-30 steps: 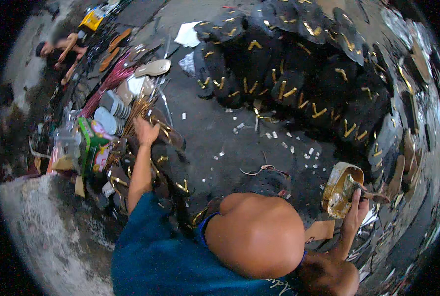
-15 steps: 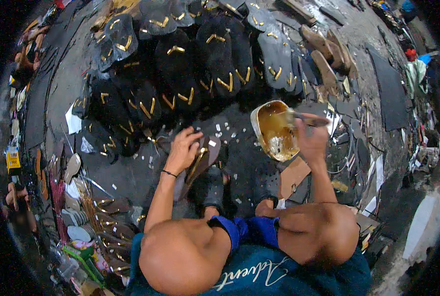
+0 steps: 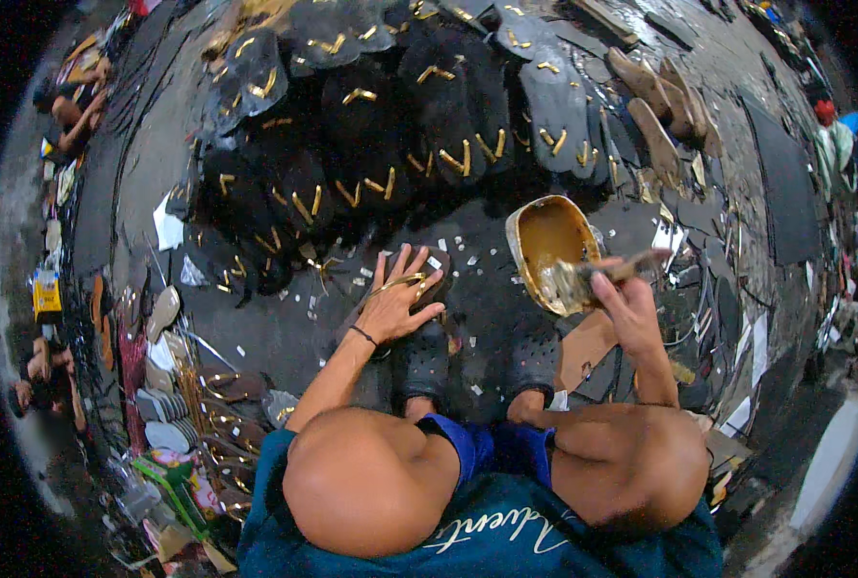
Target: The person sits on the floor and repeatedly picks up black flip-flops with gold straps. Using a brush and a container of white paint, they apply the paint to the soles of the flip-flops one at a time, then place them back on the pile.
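- Dark workshop floor point(image 3: 256, 337), littered with pale scraps, spreads under a seated person whose bare knees fill the lower view.
- Far left: another person's arm point(image 3: 82, 106) near the rim, and stacked pale soles point(image 3: 159, 405) beside a bundle of thin gold straps point(image 3: 222, 424).
- Upper centre: a heap of black sandal soles point(image 3: 371, 135) with gold V-shaped straps, lying fanned across the floor.
- Left hand point(image 3: 395, 303), a dark band at the wrist, lies flat with fingers point(image 3: 419, 260) spread wide, pressing a gold strap loop point(image 3: 400, 282) onto a black sole point(image 3: 419, 328) just ahead of the person's dark shoes.
- Right of it: a tilted, oval gold-brown glue pot point(image 3: 547, 241), its inside coated and glossy, standing on the floor near the right hand.
- Right hand point(image 3: 626, 308) has its fingers closed around a smeared brush point(image 3: 583, 279), the bristle end resting at the pot's lower rim.
- Far right: tan soles point(image 3: 660, 116) and dark sheets point(image 3: 785, 202).
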### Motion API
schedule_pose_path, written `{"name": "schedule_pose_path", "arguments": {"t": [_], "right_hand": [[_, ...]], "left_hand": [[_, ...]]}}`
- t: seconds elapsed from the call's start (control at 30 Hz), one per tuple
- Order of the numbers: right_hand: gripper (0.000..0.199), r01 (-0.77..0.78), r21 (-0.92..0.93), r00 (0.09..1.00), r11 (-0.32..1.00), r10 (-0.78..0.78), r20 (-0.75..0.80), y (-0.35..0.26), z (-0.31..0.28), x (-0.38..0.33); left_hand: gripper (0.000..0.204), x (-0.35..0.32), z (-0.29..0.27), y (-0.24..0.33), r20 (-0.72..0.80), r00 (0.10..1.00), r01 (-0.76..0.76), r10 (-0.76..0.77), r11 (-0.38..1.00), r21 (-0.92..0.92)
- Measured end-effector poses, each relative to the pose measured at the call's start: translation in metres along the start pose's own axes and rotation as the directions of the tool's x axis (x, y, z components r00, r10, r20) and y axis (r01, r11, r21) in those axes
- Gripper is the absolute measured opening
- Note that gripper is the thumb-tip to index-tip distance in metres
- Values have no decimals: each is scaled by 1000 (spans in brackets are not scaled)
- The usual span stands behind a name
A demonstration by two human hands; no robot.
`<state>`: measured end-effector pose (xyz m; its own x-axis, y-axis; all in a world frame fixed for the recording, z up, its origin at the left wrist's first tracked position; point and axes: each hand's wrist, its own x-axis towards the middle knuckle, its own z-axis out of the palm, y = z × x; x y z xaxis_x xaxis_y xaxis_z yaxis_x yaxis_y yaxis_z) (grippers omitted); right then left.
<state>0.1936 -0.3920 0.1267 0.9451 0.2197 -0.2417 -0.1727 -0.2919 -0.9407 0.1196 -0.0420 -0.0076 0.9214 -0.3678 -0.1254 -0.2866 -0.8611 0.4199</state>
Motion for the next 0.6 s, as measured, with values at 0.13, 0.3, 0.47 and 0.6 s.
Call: {"name": "schedule_pose_path", "arguments": {"t": [0.13, 0.3, 0.47, 0.6], "right_hand": [[23, 142, 242, 987, 960, -157, 44, -53, 40, 29], [28, 627, -10, 778, 779, -627, 33, -71, 104, 73], [27, 814, -44, 579, 580, -802, 146, -68, 119, 65], [15, 449, -172, 883, 877, -465, -65, -72, 78, 124]], "left_hand": [[51, 26, -10, -1, -1, 988, 125, -156, 798, -589], [45, 65, -67, 27, -106, 994, -47, 36, -726, -686], [47, 44, -58, 17, -140, 918, -123, -372, 68, -990], [51, 39, -83, 37, 6, 943, -109, -332, -327, -939]]}}
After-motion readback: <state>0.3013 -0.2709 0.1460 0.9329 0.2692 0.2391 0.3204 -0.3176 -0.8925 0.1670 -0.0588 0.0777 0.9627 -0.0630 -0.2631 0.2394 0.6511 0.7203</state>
